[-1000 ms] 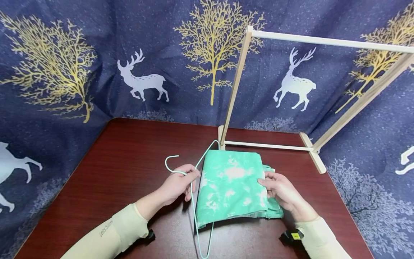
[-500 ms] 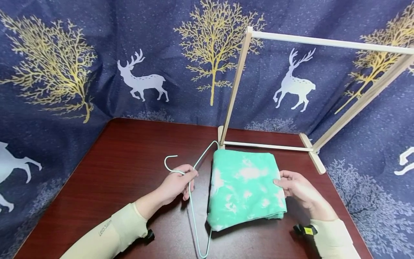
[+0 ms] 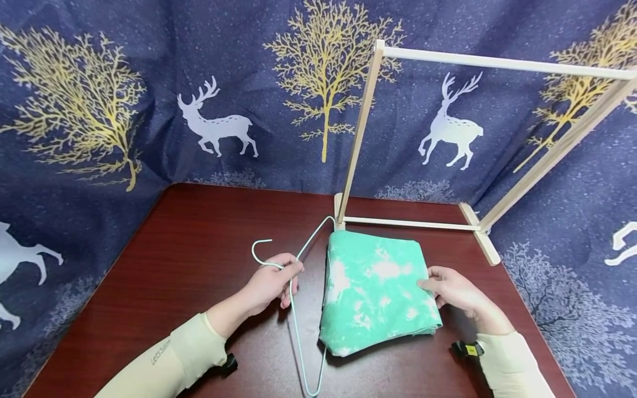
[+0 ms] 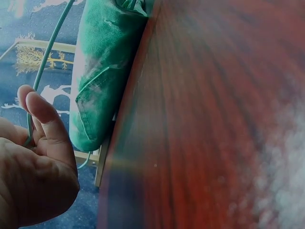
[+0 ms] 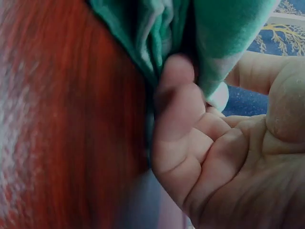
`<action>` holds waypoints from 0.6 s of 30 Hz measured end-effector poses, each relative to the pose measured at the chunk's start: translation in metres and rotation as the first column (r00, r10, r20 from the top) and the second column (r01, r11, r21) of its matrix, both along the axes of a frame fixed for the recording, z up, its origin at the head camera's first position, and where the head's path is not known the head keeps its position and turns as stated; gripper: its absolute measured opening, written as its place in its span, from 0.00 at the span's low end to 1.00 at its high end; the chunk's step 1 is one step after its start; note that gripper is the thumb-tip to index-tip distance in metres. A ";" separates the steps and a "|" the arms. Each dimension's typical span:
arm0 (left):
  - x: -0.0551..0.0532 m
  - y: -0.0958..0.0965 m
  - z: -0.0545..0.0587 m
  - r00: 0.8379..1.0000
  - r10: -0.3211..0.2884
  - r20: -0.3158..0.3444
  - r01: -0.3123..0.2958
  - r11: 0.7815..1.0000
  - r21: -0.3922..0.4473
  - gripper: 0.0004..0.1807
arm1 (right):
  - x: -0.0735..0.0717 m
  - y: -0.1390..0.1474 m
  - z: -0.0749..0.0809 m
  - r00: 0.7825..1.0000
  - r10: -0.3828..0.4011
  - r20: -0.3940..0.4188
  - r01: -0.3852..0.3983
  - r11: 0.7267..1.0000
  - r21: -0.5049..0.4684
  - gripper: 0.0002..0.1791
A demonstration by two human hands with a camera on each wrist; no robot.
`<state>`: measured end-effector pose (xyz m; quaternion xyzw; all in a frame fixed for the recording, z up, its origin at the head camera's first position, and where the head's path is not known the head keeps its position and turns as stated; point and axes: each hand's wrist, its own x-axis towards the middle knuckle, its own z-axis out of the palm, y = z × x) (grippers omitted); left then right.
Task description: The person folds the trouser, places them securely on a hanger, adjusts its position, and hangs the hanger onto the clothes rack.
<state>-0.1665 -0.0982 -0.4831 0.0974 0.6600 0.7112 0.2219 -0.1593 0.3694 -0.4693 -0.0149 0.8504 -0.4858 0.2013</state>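
Note:
A thin pale-green clothes hanger [image 3: 296,309] lies on its side, and my left hand [image 3: 272,283] grips it just below the hook. Its far bar passes out of sight at the left edge of a folded green-and-white garment [image 3: 378,293]. The left wrist view shows stitching like a pocket seam on the garment [image 4: 97,90], with the hanger wire [image 4: 46,55] running past my fingers. My right hand [image 3: 455,290] pinches the garment's right edge, thumb on top. In the right wrist view fingertips [image 5: 180,71] reach between layers of the cloth [image 5: 233,28].
A wooden rack [image 3: 360,132] with a white top rail [image 3: 497,59] stands at the back right, its left foot just behind the garment. The dark red table [image 3: 199,232] ends at a blue curtain [image 3: 278,105] printed with deer and trees.
The garment and my right hand have moved to the right. A lower layer that stuck out at the right now lies under the top one. My left hand and the hanger have barely shifted.

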 end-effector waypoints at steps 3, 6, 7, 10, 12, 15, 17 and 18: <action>0.000 -0.002 0.000 1.000 0.004 0.000 -0.004 1.000 -0.003 0.21 | 0.000 -0.003 0.002 0.999 -0.015 -0.034 0.014 1.000 -0.017 0.16; 0.001 -0.004 -0.001 1.000 0.019 0.002 -0.019 1.000 -0.004 0.21 | -0.001 -0.006 0.002 0.999 -0.005 -0.041 0.002 0.998 -0.070 0.16; 0.001 -0.004 -0.001 1.000 0.023 0.003 -0.023 1.000 -0.003 0.21 | -0.001 -0.008 0.001 0.999 0.005 -0.036 -0.008 0.997 -0.081 0.16; 0.001 -0.005 -0.001 1.000 0.024 -0.001 -0.024 1.000 0.000 0.21 | -0.002 -0.011 0.000 0.999 0.029 -0.016 -0.031 0.996 -0.084 0.15; 0.000 -0.005 -0.002 1.000 0.019 -0.004 -0.019 1.000 0.002 0.21 | -0.002 -0.010 0.000 1.000 0.028 -0.004 -0.028 0.997 -0.070 0.14; -0.001 -0.003 -0.002 1.000 0.019 -0.006 -0.019 1.000 0.003 0.21 | -0.001 -0.008 0.001 1.000 0.025 0.000 -0.025 0.998 -0.059 0.13; -0.002 -0.001 -0.003 1.000 0.022 -0.001 -0.022 1.000 0.004 0.21 | -0.001 -0.006 0.001 1.000 0.028 -0.003 -0.028 0.999 -0.044 0.13; -0.002 -0.001 -0.003 1.000 0.023 0.000 -0.023 1.000 0.004 0.21 | -0.001 -0.006 0.001 1.000 0.030 -0.005 -0.030 0.999 -0.039 0.13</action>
